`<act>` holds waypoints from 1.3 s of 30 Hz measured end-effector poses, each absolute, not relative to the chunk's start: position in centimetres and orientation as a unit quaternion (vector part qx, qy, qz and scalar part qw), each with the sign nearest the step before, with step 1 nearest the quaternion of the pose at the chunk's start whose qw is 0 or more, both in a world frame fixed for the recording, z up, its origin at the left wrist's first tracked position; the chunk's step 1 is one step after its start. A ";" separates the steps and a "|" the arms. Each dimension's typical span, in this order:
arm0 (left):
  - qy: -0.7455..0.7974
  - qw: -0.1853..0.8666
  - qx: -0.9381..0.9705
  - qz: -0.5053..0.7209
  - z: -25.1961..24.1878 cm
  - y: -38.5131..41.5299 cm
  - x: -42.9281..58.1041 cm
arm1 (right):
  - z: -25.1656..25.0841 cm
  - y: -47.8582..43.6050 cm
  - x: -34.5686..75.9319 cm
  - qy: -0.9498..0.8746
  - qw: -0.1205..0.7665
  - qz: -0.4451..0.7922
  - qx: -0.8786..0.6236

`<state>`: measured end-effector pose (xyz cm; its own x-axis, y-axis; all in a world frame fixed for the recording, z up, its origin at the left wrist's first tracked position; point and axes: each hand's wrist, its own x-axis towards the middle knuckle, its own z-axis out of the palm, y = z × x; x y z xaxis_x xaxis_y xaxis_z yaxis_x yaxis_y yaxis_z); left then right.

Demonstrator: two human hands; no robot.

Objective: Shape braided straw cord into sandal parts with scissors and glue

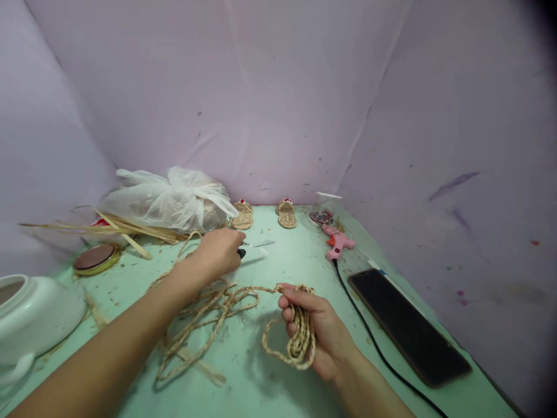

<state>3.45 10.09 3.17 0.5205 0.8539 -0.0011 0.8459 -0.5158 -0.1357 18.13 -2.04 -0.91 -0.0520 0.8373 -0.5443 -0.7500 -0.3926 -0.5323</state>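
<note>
My right hand [319, 328] is closed around a coil of braided straw rope [299, 342], palm up, near the table's middle. More of the same braid [204, 316] trails left in loose loops across the green tabletop [256, 383]. My left hand [220, 251] reaches forward with fingers curled over the black handle of scissors [256, 246], whose blades point right.
A white plastic bag [167, 200] and dry straw strips [117, 229] lie at back left. Two small woven sandals [265, 213] rest by the back wall. A pink glue gun [337, 241] with black cord, a dark phone [407, 325], a round lid [94, 257] and a white bowl [35, 310] stand around.
</note>
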 end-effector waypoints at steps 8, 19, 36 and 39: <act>-0.478 0.025 -0.870 0.115 -0.7 13.1 4.0 | -0.8 -1.8 18.3 -0.034 0.565 0.692 -0.448; -0.492 -0.048 -0.869 0.030 -0.5 13.3 0.7 | -1.2 -1.9 18.1 -0.081 0.566 0.678 -0.461; -0.426 -0.460 -0.772 -0.107 2.6 3.9 1.5 | -2.3 -1.1 19.2 -0.119 0.605 0.661 -0.427; -0.404 -0.472 -0.782 -0.058 3.3 4.9 0.0 | -2.2 -0.7 19.9 -0.093 0.610 0.682 -0.393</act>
<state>-0.05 4.90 3.32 0.6675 0.6853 -0.2913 0.5766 -0.2282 0.7845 19.85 -0.68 -2.23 0.0529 0.9050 -0.4221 -0.7584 -0.2386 -0.6066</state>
